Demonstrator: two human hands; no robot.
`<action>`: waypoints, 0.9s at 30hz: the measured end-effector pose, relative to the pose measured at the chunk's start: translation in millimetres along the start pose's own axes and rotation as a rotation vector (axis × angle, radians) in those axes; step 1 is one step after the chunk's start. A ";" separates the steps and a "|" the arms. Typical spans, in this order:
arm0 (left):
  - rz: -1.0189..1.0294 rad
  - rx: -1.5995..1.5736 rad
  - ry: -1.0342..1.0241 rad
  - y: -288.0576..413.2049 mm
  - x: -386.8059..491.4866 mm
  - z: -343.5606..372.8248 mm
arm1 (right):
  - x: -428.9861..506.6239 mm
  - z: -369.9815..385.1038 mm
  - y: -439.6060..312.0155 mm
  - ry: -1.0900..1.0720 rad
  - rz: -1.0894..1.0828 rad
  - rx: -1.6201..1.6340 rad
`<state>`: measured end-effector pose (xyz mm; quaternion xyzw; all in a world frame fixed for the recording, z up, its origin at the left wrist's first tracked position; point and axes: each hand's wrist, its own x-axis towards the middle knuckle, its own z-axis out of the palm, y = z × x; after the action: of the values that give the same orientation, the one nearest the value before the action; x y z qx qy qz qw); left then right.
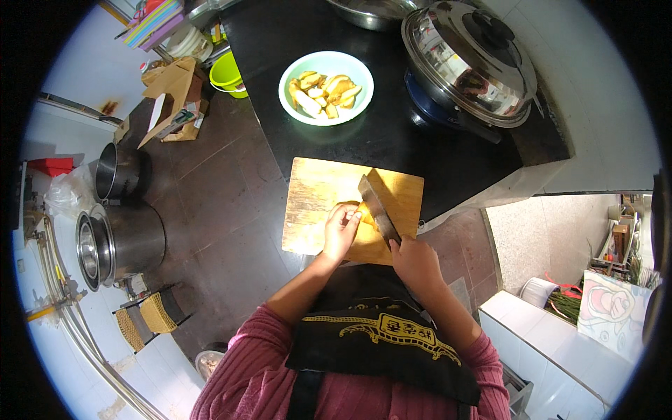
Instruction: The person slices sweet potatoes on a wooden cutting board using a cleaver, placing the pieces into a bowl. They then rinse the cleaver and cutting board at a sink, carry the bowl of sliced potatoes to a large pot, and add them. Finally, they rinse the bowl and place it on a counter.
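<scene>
My left hand [341, 228] pinches a yellow, ginger-like root piece [366, 214] on a wooden cutting board [312, 205]. In my right hand [417, 262] is the handle of a cleaver [379, 210]. Its dark blade stands on edge along the right side of the root piece, slanting up and left across the board. A shadow falls on the wood beside the blade. Whether the edge has entered the root cannot be seen. Beyond the board, a pale green bowl [289, 107] holds several yellow-and-brown pieces [328, 92] of what looks like the same root.
A lidded steel pan [451, 58] sits on a blue-based burner [422, 100] at the back right of the black counter [336, 144]. A metal basin [367, 13] is behind it. Large steel pots [136, 241], a cardboard box [176, 100] and a lime bucket [226, 73] stand to the left.
</scene>
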<state>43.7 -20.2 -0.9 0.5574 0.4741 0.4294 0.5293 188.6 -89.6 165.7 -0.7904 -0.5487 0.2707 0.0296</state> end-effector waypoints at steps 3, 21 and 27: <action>-0.003 0.029 0.006 -0.2 -0.6 0.3 | 2.1 2.1 -2.4 -0.019 -0.001 -0.015; -0.070 -0.043 -0.018 -13.4 1.2 -4.8 | 56.0 65.1 -4.8 0.042 0.008 -0.056; -0.007 0.063 -0.067 -1.4 9.0 -5.1 | 50.7 47.4 1.2 0.177 -0.110 0.061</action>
<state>40.3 -10.4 -2.2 0.5863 0.4711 0.3935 0.5287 180.6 -57.2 104.8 -0.7786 -0.5782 0.2142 0.1167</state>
